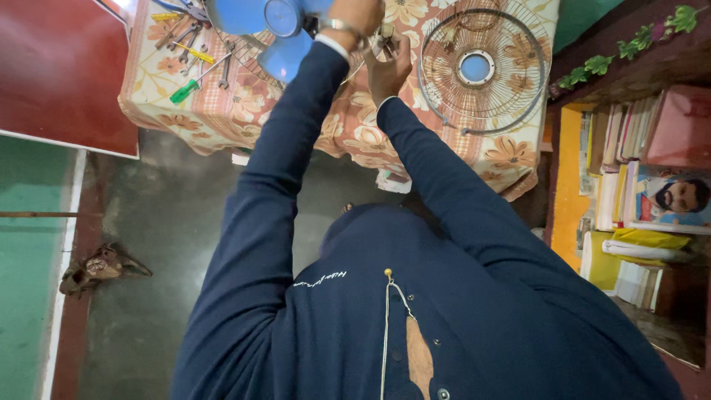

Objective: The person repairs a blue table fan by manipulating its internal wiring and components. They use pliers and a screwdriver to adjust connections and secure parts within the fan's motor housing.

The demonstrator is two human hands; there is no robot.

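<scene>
Head view: the left hand (355, 18) is closing over the hub of the blue fan blade (278, 33), steadying it above the floral tablecloth (244, 111); the right hand (386, 67) is pinching a small metal part just beside the hub, fingers curled; the blade is looking glossy, three-lobed, partly cropped; a wire fan guard (481, 70) is lying flat nearby; spanners and screwdrivers (194, 63) are lying within reach.
</scene>
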